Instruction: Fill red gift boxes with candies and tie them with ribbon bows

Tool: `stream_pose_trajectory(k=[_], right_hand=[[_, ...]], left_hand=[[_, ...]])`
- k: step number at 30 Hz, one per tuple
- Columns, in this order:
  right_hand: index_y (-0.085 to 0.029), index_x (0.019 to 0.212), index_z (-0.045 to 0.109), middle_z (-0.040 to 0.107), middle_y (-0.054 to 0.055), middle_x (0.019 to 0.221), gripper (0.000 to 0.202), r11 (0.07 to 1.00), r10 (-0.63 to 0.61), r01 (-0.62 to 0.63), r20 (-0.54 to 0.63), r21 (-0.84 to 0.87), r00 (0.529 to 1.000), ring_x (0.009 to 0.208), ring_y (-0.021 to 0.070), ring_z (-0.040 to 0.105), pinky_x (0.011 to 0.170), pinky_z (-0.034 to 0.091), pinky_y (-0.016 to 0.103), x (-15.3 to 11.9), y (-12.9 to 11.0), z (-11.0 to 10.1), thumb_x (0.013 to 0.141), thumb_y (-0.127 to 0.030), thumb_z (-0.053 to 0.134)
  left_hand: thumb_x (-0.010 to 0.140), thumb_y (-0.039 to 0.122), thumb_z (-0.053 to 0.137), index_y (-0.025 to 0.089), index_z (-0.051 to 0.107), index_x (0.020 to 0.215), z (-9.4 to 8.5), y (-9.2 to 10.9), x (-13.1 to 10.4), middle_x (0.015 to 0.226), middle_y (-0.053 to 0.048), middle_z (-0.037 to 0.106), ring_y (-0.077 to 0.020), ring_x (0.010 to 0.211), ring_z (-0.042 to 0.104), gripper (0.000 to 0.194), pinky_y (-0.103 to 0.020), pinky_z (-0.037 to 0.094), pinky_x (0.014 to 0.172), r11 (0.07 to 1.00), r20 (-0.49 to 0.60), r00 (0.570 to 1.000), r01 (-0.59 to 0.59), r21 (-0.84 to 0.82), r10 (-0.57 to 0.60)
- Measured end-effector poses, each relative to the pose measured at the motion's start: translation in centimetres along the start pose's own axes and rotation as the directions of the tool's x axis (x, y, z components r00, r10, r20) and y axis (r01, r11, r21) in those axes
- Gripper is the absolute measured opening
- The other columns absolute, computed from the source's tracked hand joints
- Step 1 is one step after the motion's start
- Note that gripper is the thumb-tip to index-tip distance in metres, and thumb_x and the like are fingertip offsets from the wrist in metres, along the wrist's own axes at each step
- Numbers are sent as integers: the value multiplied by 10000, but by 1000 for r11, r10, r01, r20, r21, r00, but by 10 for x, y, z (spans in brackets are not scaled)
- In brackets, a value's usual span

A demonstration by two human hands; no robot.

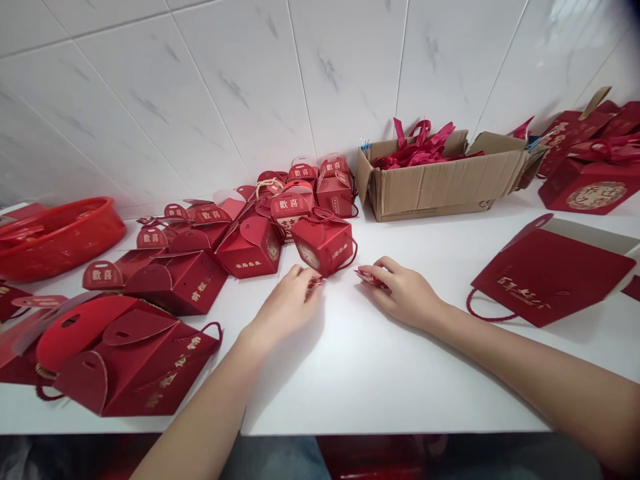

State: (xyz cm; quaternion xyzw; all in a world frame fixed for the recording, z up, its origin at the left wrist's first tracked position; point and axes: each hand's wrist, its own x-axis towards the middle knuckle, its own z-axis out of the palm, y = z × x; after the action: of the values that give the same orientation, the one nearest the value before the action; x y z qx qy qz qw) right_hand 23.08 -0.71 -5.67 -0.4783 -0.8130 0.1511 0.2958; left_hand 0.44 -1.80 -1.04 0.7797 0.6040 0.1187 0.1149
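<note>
In the head view my left hand [293, 300] is closed around a small red wrapped piece [315, 283], mostly hidden by the fingers. My right hand [400, 290] rests on the white table, closed over another small red wrapped piece [371, 277] whose pointed end sticks out to the left. Just beyond both hands sits a small red gift box [327, 243] with a cord handle, slightly tilted. To the right of my right hand stands a larger red box [550, 273], its top open and a cord loop at its lower left.
Several red boxes [165, 360] crowd the left side and back of the table [380, 393]. A red plastic basin [65, 247] stands far left. By the tiled wall is a cardboard box [445, 187] of red ribbons [425, 143]. More red boxes [595, 180] stand at the back right.
</note>
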Motion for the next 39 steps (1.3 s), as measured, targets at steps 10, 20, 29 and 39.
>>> stream_pose_trajectory(k=[10,20,29,39], right_hand=[[-166,785,548,498,-21,593,437,-24,79,-556,556,831,827,443,60,429,374,311,169,-7,-29,-15,832,-600,519],[-207,866,608,591,-19,672,219,745,318,105,-490,658,811,459,91,490,379,365,243,-19,-26,-134,744,-334,739],[-346,878,592,636,-26,943,134,790,272,230,-660,569,700,751,171,613,561,499,349,-28,42,-194,798,-398,686],[-241,1015,558,651,71,1149,258,860,342,96,-707,501,619,1011,216,630,879,517,392,-37,51,-194,808,-361,655]], left_hand=[[833,176,607,201,500,1014,39,39,-10,954,-54,580,-168,897,594,211,-294,511,773,706,-470,701,-678,-205,537],[847,199,562,199,325,1341,42,26,-3,1297,-134,452,-257,1238,410,548,-460,349,1053,758,-470,730,-628,-176,496],[890,179,493,238,343,1310,50,22,0,1239,-97,472,-237,1190,435,450,-431,387,1021,794,-377,792,-575,-197,480],[876,219,519,256,360,1296,52,19,4,1245,-101,483,-262,1181,464,451,-454,430,985,814,-343,824,-537,-220,451]])
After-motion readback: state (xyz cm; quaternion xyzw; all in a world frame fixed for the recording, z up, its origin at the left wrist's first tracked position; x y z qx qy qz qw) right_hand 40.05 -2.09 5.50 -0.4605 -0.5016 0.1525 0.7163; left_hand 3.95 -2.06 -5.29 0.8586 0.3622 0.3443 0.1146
